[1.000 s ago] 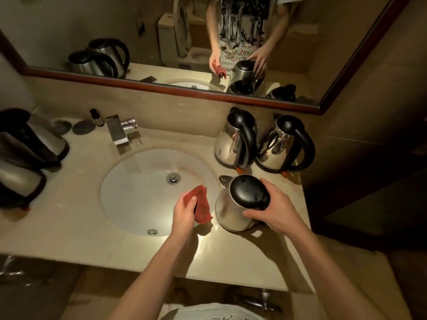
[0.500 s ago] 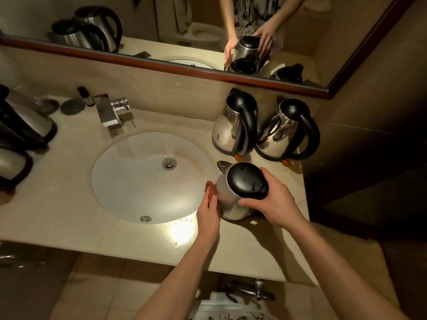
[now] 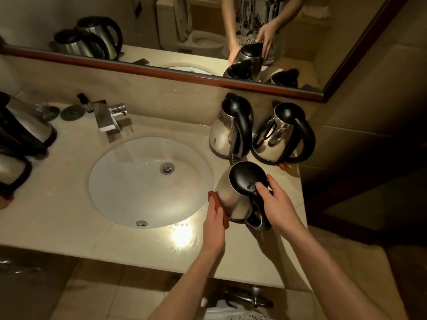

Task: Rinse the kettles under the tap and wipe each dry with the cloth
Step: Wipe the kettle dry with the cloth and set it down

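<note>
A steel kettle (image 3: 233,199) with a black lid stands tilted on the counter right of the basin. My right hand (image 3: 276,204) grips its black handle and lid edge. My left hand (image 3: 213,224) presses a red cloth (image 3: 216,202) against the kettle's left side; most of the cloth is hidden under my palm. Two more steel kettles (image 3: 227,132) (image 3: 283,135) stand upright behind it by the wall. Two others (image 3: 25,128) (image 3: 12,172) sit at the counter's left end. The chrome tap (image 3: 111,116) is behind the basin, with no water running.
The white oval basin (image 3: 129,197) is sunk in the beige counter (image 3: 57,215), which is wet near its front edge. A small dark bottle (image 3: 83,102) and a round disc (image 3: 72,112) lie left of the tap. A mirror spans the wall behind.
My left hand brought the red cloth from over the basin to the kettle's side and now presses it there. The kettle has tipped toward the left; the view moved closer.
</note>
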Demonstrator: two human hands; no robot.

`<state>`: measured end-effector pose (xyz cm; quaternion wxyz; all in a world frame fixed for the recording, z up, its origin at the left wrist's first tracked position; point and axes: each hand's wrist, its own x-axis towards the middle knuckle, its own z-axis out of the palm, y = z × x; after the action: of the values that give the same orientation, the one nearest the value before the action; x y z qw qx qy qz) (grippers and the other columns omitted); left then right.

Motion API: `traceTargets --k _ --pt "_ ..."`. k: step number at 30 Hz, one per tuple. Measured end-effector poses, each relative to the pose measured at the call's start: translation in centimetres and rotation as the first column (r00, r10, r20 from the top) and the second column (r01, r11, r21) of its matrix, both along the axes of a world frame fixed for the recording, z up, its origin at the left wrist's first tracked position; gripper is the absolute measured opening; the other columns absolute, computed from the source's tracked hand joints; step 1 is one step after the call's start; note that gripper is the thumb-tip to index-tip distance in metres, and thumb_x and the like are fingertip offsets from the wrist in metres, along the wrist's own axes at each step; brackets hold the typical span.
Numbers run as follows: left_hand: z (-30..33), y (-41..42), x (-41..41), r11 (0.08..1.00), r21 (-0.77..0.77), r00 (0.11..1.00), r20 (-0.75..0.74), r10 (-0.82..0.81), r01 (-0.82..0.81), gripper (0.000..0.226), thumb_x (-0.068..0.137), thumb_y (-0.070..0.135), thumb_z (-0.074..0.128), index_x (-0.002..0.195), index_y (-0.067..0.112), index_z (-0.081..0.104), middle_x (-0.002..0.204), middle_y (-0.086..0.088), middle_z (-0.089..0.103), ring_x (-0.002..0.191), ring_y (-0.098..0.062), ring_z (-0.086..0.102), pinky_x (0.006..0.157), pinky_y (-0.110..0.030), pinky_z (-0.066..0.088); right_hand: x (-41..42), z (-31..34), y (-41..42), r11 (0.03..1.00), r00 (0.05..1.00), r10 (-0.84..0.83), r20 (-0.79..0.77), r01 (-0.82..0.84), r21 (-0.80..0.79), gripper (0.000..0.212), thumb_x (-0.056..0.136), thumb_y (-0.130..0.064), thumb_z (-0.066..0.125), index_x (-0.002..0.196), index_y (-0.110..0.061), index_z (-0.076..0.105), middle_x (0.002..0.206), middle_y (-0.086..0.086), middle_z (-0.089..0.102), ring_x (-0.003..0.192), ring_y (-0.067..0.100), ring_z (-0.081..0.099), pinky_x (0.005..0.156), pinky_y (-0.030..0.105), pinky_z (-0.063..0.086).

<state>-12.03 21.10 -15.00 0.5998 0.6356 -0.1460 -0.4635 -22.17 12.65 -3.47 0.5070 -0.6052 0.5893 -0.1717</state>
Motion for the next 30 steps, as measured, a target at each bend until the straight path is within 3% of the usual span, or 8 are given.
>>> traceTargets --k 5,11,14,17,20,22,26,30 --pt "3.1 -0.7 -0.7 0.999 -0.029 1.000 -0.007 0.026 -0.026 0.040 0.104 0.052 0.037 0.140 0.069 0.031 0.161 0.009 0.035 0.146 -0.030 0.036 0.114 -0.056 0.031 0.3 -1.0 0.1 0.992 0.992 -0.120 0.035 0.119 0.035 0.072 0.098 -0.073 0.026 0.157 -0.033 0.039 0.159 -0.004 0.045 0.150 0.019 0.037 0.125 0.047 0.028" --pt "6.2 -0.6 -5.0 0.991 -0.130 0.983 0.185 -0.001 0.025 0.053 0.109 0.034 0.030 0.159 0.038 0.011 0.162 0.027 0.009 0.140 0.022 0.012 0.113 -0.004 0.016 0.3 -0.2 0.1 0.969 0.973 -0.205 0.106 0.186 0.160 0.064 0.107 -0.060 0.018 0.153 -0.025 0.045 0.138 0.003 0.054 0.140 0.023 0.045 0.111 0.035 0.034" --pt "3.7 -0.5 -5.8 0.990 0.077 0.990 -0.069 0.124 -0.119 0.051 0.109 0.037 0.032 0.159 0.030 0.021 0.157 0.007 0.035 0.139 -0.009 0.040 0.115 -0.027 0.035 0.1 0.3 0.3 0.966 0.969 -0.216 0.124 0.192 0.175 0.062 0.108 -0.058 0.016 0.156 -0.026 0.042 0.155 0.006 0.048 0.148 0.025 0.039 0.118 0.039 0.030" --pt "4.4 -1.3 -5.1 0.917 0.267 0.673 -0.623 0.399 -0.297 0.046 0.108 0.033 0.040 0.149 0.011 0.043 0.135 -0.014 0.058 0.110 -0.028 0.060 0.103 -0.040 0.045 -0.3 0.0 0.2 0.962 0.958 -0.233 0.167 0.202 0.183 0.060 0.109 -0.055 0.016 0.156 -0.026 0.040 0.154 0.004 0.047 0.149 0.025 0.036 0.117 0.038 0.030" --pt "6.8 -1.6 -3.4 0.866 0.307 0.421 -0.777 0.467 -0.394 0.037 0.108 0.018 0.039 0.140 0.001 0.048 0.125 -0.019 0.060 0.103 -0.033 0.058 0.112 -0.043 0.039 -0.6 -0.6 0.2 0.959 0.949 -0.245 0.197 0.208 0.194 0.061 0.109 -0.054 0.015 0.156 -0.025 0.041 0.148 0.002 0.049 0.149 0.024 0.036 0.113 0.032 0.029" --pt "9.9 -1.4 -2.5 0.892 0.259 0.478 -0.770 0.422 -0.370 0.028 0.105 0.012 0.044 0.128 0.000 0.055 0.112 -0.016 0.064 0.108 -0.027 0.060 0.110 -0.034 0.042 -0.5 -0.7 0.2 0.945 0.937 -0.268 0.226 0.210 0.252 0.064 0.106 -0.062 0.017 0.157 -0.029 0.038 0.158 0.005 0.045 0.150 0.028 0.037 0.123 0.042 0.027" --pt "13.8 -0.7 -2.0 0.975 0.212 0.860 -0.481 0.167 -0.071 0.013 0.089 0.013 0.074 0.084 0.021 0.066 0.074 0.011 0.067 0.057 0.005 0.061 0.050 -0.005 0.043 -0.5 -1.2 -0.1 0.930 0.919 -0.291 0.266 0.207 0.304 0.068 0.104 -0.066 0.018 0.159 -0.030 0.035 0.156 0.006 0.047 0.146 0.030 0.042 0.124 0.051 0.030" --pt "11.3 -3.2 -0.7 0.897 0.442 0.985 -0.163 0.058 0.021 0.026 0.081 0.015 0.082 0.095 0.005 0.062 0.069 -0.004 0.059 0.054 -0.006 0.050 0.036 -0.007 0.034 0.1 -1.6 0.1 0.933 0.950 -0.255 0.181 0.193 0.304 0.107 0.069 -0.104 0.014 0.155 -0.044 0.035 0.155 0.002 0.050 0.144 0.031 0.044 0.122 0.058 0.029"
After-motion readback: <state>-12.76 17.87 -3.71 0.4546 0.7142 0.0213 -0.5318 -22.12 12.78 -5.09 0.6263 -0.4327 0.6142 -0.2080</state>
